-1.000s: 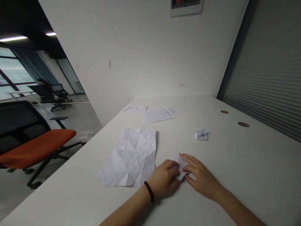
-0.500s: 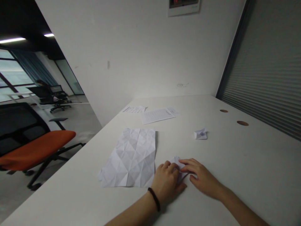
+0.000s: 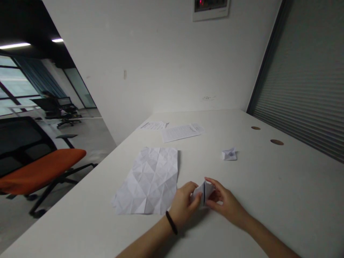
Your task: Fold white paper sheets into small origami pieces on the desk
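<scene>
A small folded piece of white paper (image 3: 202,191) is held between my two hands, with a dark gap running down its middle. My left hand (image 3: 186,200), a black band on its wrist, pinches the left side between thumb and fingers. On the other side, my right hand (image 3: 221,199) grips the paper with the thumb low and a finger at its top corner. A creased white sheet (image 3: 150,181) lies flat to the left of my hands. Farther back on the right sits a small folded paper shape (image 3: 229,154).
Two printed sheets, one nearer (image 3: 181,132) and one farther left (image 3: 153,125), lie toward the back of the white table (image 3: 258,200). Two round holes pierce the tabletop by the blinds. An orange office chair (image 3: 45,166) stands left of the table.
Both hands have turned the folded paper from lying pressed on the table to standing up between the fingers. My left hand has rolled from palm-down to a pinch; the other papers have stayed put.
</scene>
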### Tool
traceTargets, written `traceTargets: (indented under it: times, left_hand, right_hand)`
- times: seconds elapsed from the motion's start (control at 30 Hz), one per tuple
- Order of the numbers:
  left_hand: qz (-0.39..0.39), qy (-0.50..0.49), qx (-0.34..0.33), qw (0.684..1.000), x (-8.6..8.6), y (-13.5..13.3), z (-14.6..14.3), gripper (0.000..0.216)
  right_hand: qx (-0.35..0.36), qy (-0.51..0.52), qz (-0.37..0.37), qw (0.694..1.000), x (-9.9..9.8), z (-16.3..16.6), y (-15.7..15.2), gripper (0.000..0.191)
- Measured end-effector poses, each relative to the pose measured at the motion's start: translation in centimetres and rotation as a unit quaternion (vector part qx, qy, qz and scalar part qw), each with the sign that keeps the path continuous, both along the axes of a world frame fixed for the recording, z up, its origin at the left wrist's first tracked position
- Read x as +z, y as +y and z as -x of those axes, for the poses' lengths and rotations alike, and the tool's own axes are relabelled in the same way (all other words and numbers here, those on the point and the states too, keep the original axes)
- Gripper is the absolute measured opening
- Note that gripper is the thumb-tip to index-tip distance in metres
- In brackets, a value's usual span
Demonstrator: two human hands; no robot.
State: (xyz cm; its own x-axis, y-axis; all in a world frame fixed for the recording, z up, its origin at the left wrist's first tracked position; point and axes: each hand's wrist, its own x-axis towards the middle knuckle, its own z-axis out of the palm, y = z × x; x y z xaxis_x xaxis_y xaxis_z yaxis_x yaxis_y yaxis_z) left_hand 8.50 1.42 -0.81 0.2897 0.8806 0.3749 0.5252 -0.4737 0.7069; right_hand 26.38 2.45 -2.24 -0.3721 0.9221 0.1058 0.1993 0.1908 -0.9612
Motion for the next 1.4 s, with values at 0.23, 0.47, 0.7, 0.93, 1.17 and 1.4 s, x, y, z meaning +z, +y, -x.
traceTargets:
  times: [0.23,0.47,0.7,0.93,1.17,1.4]
  left_hand:
    - [-0.008,0.063,0.029,0.998,0.5,0.3,-0.2,0.029]
    - [-0.026,0.125,0.087,0.988,-0.5,0.4,0.2,0.016]
    - [-0.102,0.158,0.014,0.982,-0.7,0.8,0.8,0.053]
    - [-0.032,0.280,-0.111,0.953,-0.7,-0.3,0.8,0.064]
    - [-0.055,0.267,-0.056,0.961,-0.7,0.1,0.0,0.048]
    - [-0.099,0.215,0.007,0.972,-0.4,1.0,0.0,0.030]
  right_hand:
    - [-0.094,-0.050,-0.106,0.989,-0.5,-0.1,0.7,0.039]
    - [-0.091,-0.152,-0.214,0.961,-1.1,-0.9,1.5,0.006]
    - [-0.008,-0.242,-0.270,0.932,-1.1,-1.7,1.7,0.039]
    - [0.027,-0.288,-0.250,0.924,-0.7,-1.8,0.7,0.036]
    - [-0.038,-0.188,-0.192,0.962,-0.9,-0.7,1.2,0.029]
    - [-0.103,-0.001,-0.084,0.991,-1.7,0.7,0.9,0.041]
